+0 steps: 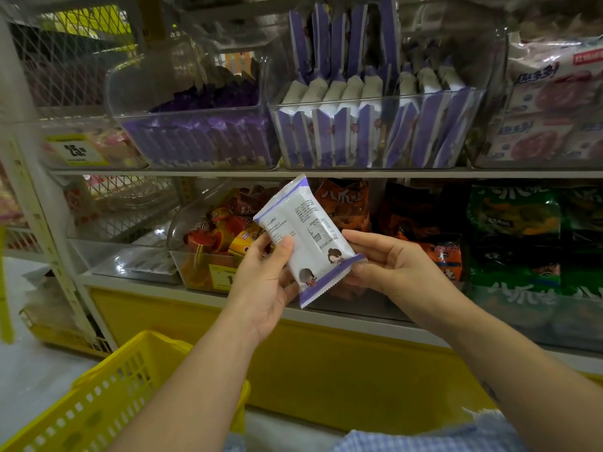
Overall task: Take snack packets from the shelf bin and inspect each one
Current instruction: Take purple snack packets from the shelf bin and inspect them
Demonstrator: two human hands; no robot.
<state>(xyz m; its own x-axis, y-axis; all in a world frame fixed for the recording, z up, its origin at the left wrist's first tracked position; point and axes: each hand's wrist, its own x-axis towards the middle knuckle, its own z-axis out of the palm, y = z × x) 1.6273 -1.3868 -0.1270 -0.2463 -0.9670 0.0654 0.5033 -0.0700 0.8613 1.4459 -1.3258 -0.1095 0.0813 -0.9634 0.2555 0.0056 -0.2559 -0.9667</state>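
A white snack packet with purple ends [310, 236] is held tilted in front of the lower shelf, its printed back facing me. My left hand [266, 282] grips its left edge, thumb on the front. My right hand [388, 265] pinches its lower right end. On the upper shelf stands a clear bin [375, 158] packed with several matching purple and white packets standing on edge.
A second clear bin [195, 138] of purple packets stands to the left, pink packs [551, 122] to the right. The lower shelf holds orange snacks [228, 230], red bags [346, 200] and green bags [522, 223]. A yellow basket [107, 402] sits at bottom left.
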